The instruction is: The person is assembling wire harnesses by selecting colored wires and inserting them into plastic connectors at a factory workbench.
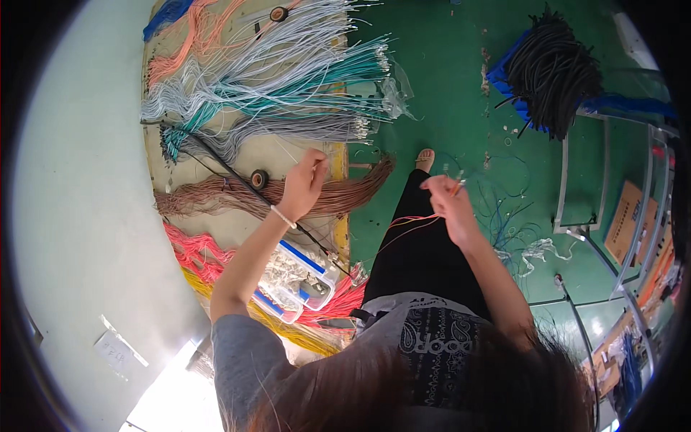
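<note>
My left hand (306,183), with a beaded bracelet on its wrist, is above the table beside a brown wire bundle (338,194). Its fingers are curled together; what they pinch, if anything, is too small to make out. A thin pale strand shows just beyond them. Over my lap, my right hand (448,205) is closed on a few thin orange-red wires (414,219), which trail left across my dark trousers. Short ends with small pale tips stick up past its fingers. Grey wires (288,128) and teal wires (288,97) lie fanned out beyond my left hand.
Tape rolls (259,178) and clear bins (302,277) of small pale parts sit on the table, near red wires (335,299) and yellow wires (295,327). A black rod (230,169) crosses it diagonally. At right are black tubing (554,72), loose blue wires (507,216) and metal frames (560,187).
</note>
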Action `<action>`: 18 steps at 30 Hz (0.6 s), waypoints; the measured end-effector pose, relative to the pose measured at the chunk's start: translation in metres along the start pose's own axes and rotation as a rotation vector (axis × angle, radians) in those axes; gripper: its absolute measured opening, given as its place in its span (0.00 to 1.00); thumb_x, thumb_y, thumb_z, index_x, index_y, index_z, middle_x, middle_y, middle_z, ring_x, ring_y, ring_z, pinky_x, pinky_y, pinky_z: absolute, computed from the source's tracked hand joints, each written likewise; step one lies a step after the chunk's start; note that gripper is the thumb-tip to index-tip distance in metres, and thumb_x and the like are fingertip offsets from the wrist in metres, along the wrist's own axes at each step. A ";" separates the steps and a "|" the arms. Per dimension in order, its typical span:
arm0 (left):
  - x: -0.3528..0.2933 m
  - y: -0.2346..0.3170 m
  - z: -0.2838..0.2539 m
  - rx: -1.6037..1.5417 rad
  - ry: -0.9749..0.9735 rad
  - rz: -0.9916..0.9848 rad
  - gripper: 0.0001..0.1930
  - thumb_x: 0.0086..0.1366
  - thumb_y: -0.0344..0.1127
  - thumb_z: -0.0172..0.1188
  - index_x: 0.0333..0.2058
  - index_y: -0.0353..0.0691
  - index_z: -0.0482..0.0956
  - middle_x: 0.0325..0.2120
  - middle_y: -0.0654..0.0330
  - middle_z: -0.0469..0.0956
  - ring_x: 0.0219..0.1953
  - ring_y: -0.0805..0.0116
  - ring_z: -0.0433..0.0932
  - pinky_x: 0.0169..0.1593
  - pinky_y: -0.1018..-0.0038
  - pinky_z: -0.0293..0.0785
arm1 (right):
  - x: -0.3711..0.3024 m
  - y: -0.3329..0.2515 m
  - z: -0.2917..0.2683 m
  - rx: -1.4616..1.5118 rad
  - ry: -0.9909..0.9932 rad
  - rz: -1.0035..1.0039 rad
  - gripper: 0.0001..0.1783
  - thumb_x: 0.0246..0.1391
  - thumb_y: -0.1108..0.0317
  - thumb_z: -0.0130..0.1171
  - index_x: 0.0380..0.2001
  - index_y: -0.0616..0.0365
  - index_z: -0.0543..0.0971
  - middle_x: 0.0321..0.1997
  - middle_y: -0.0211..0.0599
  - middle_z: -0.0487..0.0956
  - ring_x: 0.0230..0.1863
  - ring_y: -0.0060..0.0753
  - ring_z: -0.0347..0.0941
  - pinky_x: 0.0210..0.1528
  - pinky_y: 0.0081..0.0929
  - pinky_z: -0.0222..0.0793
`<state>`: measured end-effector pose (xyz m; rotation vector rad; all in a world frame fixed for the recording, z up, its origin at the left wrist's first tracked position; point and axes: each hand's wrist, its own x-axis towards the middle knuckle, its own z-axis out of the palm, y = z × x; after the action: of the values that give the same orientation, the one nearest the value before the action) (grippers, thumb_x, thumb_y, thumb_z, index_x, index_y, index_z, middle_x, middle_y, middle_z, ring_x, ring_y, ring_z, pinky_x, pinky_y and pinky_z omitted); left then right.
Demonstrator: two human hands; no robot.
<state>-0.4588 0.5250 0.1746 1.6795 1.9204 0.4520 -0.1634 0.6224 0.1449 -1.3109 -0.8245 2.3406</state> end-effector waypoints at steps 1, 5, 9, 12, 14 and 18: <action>0.006 0.017 -0.004 -0.170 0.122 -0.135 0.06 0.59 0.22 0.54 0.34 0.36 0.68 0.21 0.59 0.70 0.25 0.69 0.71 0.30 0.75 0.67 | 0.002 0.005 0.006 0.005 -0.085 0.048 0.18 0.63 0.55 0.49 0.36 0.61 0.73 0.17 0.15 0.53 0.16 0.09 0.45 0.19 0.15 0.38; -0.006 0.043 0.001 -0.169 0.207 -0.233 0.04 0.62 0.25 0.54 0.33 0.37 0.68 0.18 0.49 0.72 0.19 0.51 0.75 0.22 0.69 0.67 | 0.008 0.004 0.055 0.254 -0.120 -0.017 0.18 0.64 0.59 0.48 0.41 0.66 0.74 0.18 0.15 0.55 0.16 0.09 0.45 0.18 0.15 0.39; -0.036 0.080 0.025 -0.270 0.107 -0.402 0.03 0.63 0.27 0.54 0.33 0.37 0.69 0.19 0.50 0.73 0.19 0.53 0.76 0.21 0.66 0.67 | 0.023 -0.013 0.084 0.209 -0.036 -0.092 0.18 0.65 0.60 0.45 0.38 0.66 0.75 0.18 0.18 0.58 0.17 0.09 0.46 0.19 0.14 0.41; -0.054 0.102 0.062 -0.386 0.108 -0.416 0.03 0.64 0.28 0.52 0.36 0.37 0.70 0.22 0.49 0.74 0.21 0.58 0.77 0.23 0.66 0.69 | 0.018 0.000 0.080 0.112 -0.005 -0.169 0.18 0.66 0.60 0.44 0.38 0.65 0.75 0.20 0.21 0.63 0.18 0.08 0.48 0.19 0.14 0.43; -0.054 0.098 0.065 -0.541 0.022 -0.494 0.05 0.65 0.27 0.51 0.39 0.35 0.70 0.23 0.52 0.74 0.22 0.66 0.75 0.25 0.70 0.69 | 0.017 0.014 0.072 0.008 0.012 -0.201 0.18 0.66 0.59 0.43 0.36 0.64 0.75 0.20 0.22 0.65 0.18 0.09 0.50 0.21 0.14 0.45; -0.012 0.031 0.051 -0.317 0.186 -0.513 0.09 0.63 0.28 0.54 0.43 0.36 0.71 0.33 0.55 0.73 0.31 0.64 0.75 0.31 0.69 0.72 | 0.035 0.020 0.058 -0.092 0.072 -0.271 0.20 0.68 0.58 0.39 0.28 0.61 0.71 0.22 0.25 0.67 0.20 0.16 0.59 0.28 0.18 0.57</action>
<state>-0.4031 0.5132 0.1542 0.9275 2.1786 0.6775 -0.2313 0.6064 0.1331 -1.2249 -1.0277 2.0561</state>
